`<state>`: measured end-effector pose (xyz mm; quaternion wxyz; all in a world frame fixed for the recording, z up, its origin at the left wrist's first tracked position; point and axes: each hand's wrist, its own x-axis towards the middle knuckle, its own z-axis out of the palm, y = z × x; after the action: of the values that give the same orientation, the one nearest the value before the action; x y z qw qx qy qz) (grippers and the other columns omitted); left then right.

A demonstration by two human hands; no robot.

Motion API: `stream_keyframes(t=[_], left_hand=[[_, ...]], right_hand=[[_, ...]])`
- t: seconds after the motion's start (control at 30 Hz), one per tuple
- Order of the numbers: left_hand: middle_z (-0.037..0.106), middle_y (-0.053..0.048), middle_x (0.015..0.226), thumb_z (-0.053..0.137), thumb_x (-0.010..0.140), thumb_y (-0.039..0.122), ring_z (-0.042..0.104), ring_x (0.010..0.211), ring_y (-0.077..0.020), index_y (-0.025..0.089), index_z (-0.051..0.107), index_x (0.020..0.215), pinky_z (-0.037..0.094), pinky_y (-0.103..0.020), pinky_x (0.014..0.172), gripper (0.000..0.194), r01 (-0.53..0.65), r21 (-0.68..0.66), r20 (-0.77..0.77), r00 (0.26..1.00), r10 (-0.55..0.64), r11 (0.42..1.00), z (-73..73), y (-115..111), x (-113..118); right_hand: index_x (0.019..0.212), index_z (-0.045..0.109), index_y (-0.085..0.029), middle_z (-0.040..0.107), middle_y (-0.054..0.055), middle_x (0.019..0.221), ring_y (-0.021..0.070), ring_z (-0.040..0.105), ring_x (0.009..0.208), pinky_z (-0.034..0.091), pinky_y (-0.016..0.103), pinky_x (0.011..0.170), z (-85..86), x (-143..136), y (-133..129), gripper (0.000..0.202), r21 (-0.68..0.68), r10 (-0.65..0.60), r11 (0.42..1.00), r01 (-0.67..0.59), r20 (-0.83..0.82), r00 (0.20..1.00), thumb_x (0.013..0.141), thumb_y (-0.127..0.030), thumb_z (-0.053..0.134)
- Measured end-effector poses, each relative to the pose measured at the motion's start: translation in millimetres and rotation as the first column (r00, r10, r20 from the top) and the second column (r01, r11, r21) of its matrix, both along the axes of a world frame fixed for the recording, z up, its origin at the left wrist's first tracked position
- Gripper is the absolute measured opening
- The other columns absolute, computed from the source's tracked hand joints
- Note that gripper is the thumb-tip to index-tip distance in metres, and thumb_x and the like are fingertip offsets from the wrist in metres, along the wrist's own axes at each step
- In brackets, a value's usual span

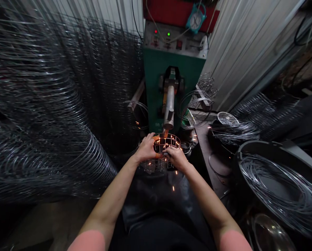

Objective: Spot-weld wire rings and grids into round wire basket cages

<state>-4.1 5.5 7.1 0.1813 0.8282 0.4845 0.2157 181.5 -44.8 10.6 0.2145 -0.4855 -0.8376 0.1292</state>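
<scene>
A round wire basket (173,139) sits under the electrode arm of a green spot welder (175,66), and orange sparks fly around it. My left hand (146,149) is closed on the basket's left side, with its thumb and fingers lit orange. My right hand (176,156) grips the near right part of the rim, fingers bent around it. The welder's grey upper arm (169,108) ends in a glowing copper-coloured tip (166,133) just above the basket. The basket's lower mesh is partly hidden by my hands and the dark apron.
Tall stacks of wire frames (54,104) fill the left. On the right, a large dark tub (241,148) holds loose wire rings (283,188), near more rings (234,132). A blue clock (196,19) hangs on the welder. Sparks fall toward the dark apron (156,195).
</scene>
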Motion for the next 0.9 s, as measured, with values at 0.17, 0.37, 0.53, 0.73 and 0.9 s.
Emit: stream_keyframes(t=[0.17,0.37,0.53,0.73,0.9], left_hand=[[0.034,-0.019,0.142,0.080,0.050,0.044,0.031,0.132,-0.0367,0.015,0.046,0.129,0.028,-0.052,0.107,0.090,-0.072,0.027,-0.038,0.997,0.073,0.997,3.9,-3.5,6.1],[0.045,-0.013,0.131,0.081,0.049,0.040,0.043,0.123,-0.0325,0.019,0.053,0.121,0.038,-0.045,0.101,0.081,-0.102,0.029,-0.026,0.994,0.102,0.994,13.1,17.0,8.5],[0.042,-0.017,0.132,0.082,0.050,0.042,0.039,0.126,-0.0350,0.013,0.050,0.126,0.035,-0.046,0.103,0.087,-0.131,0.033,-0.010,0.991,0.131,0.991,10.4,18.2,9.5],[0.038,-0.019,0.136,0.084,0.048,0.043,0.035,0.128,-0.0355,0.013,0.049,0.126,0.032,-0.047,0.105,0.091,-0.177,0.041,-0.007,0.984,0.177,0.983,11.1,35.4,11.4],[0.045,-0.014,0.129,0.083,0.049,0.044,0.042,0.123,-0.0334,0.018,0.051,0.124,0.038,-0.042,0.101,0.086,-0.183,-0.018,-0.013,0.983,0.183,0.983,15.2,50.2,15.8]], right_hand=[[0.104,0.066,-0.020,0.066,0.006,0.103,0.0165,0.063,0.094,0.047,0.023,0.079,-5.9,2.0,-1.3,0.021,0.003,-0.084,0.996,0.084,0.009,0.996,0.087,-0.015,0.055],[0.098,0.067,-0.023,0.065,0.005,0.105,0.0171,0.062,0.093,0.047,0.024,0.077,-1.5,-6.6,19.9,0.016,0.004,-0.204,0.979,0.204,-0.041,0.978,0.087,-0.019,0.056],[0.110,0.060,-0.020,0.061,0.008,0.107,0.0204,0.058,0.096,0.047,0.030,0.081,-21.6,3.4,-2.5,0.033,-0.057,-0.389,0.911,0.407,-0.442,0.808,0.078,-0.028,0.063],[0.100,0.058,-0.017,0.063,0.004,0.078,0.0170,0.059,0.067,0.049,0.029,0.064,-99.6,31.6,-75.4,0.031,-0.472,-0.607,0.794,0.382,-0.582,0.542,0.082,-0.039,0.045],[0.095,0.057,-0.020,0.064,0.007,0.090,0.0208,0.062,0.084,0.048,0.036,0.079,-141.8,39.9,-118.7,0.030,-0.418,-0.649,0.754,0.507,-0.590,0.480,0.075,-0.042,0.054]])
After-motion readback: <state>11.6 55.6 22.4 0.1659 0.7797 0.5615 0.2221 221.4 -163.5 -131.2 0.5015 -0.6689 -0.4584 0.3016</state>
